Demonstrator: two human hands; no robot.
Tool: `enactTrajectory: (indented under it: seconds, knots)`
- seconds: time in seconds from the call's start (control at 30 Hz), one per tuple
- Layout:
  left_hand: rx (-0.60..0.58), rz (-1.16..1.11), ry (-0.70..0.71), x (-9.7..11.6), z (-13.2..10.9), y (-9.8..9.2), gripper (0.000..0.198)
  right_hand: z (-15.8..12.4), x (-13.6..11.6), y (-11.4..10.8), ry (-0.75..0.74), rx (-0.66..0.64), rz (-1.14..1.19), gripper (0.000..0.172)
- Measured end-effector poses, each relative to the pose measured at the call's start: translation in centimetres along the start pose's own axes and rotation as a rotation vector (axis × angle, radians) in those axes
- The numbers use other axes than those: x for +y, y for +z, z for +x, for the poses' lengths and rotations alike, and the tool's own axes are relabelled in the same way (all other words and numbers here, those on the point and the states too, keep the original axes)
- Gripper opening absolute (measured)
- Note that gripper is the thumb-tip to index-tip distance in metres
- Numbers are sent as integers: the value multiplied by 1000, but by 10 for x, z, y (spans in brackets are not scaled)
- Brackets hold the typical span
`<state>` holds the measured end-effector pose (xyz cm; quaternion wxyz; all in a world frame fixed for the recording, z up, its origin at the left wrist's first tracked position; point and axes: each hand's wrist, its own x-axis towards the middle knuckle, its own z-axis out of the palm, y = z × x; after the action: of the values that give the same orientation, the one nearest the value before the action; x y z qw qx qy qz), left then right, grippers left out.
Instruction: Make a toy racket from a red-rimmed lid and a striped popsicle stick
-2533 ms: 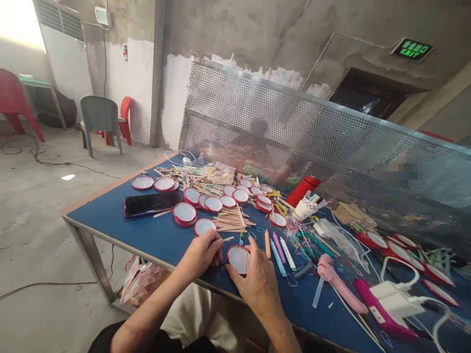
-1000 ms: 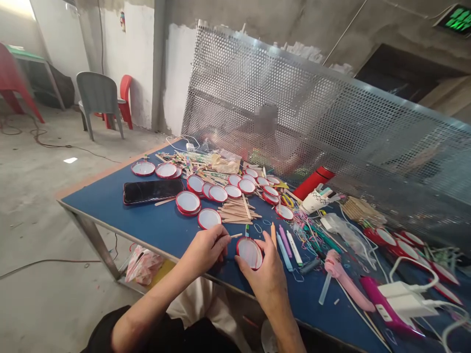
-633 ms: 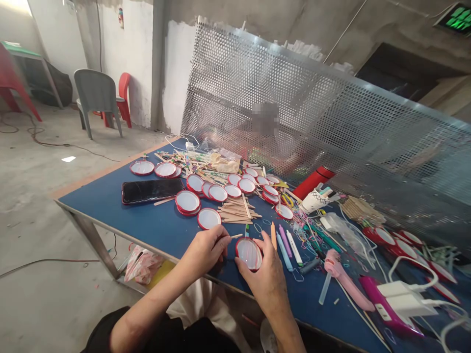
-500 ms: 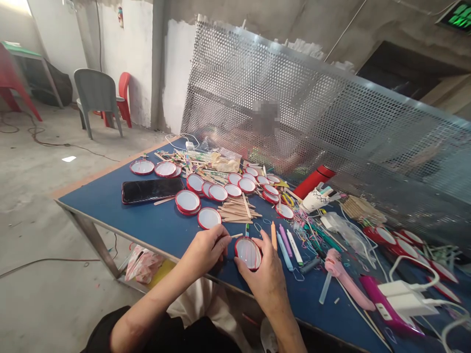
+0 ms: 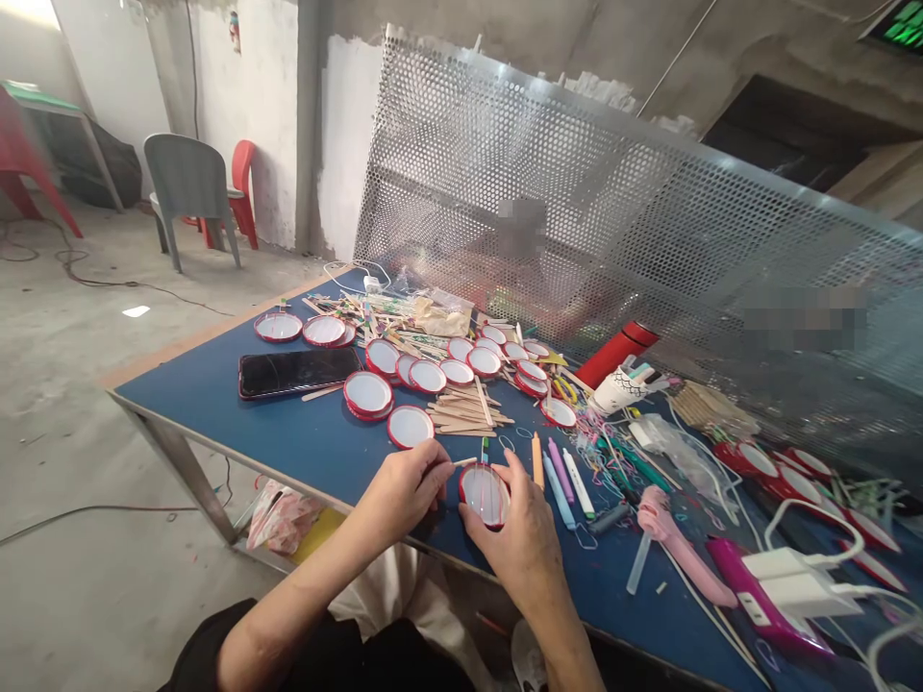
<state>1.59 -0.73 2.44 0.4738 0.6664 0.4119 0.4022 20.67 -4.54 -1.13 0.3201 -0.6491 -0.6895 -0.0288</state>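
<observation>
My right hand point(image 5: 520, 538) grips a small round red-rimmed mirror point(image 5: 485, 494) by its edge, tilted up off the blue table point(image 5: 303, 442) near the front edge. My left hand point(image 5: 404, 490) is closed in a pinch on a thin wooden stick point(image 5: 461, 462) whose tip points at the mirror's left rim. Just beyond lie another red-rimmed mirror point(image 5: 409, 426) and a loose pile of wooden sticks point(image 5: 465, 415).
Several red-rimmed mirrors point(image 5: 461, 370), a black phone point(image 5: 299, 371), coloured pens point(image 5: 559, 476), a red bottle point(image 5: 612, 354), a white cup point(image 5: 624, 387), pink tools point(image 5: 682, 543) and a white charger with cables point(image 5: 800, 586) crowd the table. A perforated metal screen point(image 5: 612, 221) stands behind; a person sits beyond it.
The view has dropped and shifted slightly. My right hand has tilted the mirror up from the table; my left hand stays pinched on the stick beside it.
</observation>
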Motion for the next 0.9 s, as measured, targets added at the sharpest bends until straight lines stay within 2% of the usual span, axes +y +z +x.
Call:
enactTrajectory:
  seconds: [0.4, 0.63, 0.9]
  knots:
    - [-6, 36, 6, -1, 0, 0, 17, 17, -8, -21, 27, -254, -124, 67]
    - [-19, 34, 11, -1, 0, 0, 18, 13, -8, -16, 54, -182, -98, 66]
    - [-28, 44, 7, 0, -1, -1, 18, 11, -10, -18, 113, -195, 27, 74]
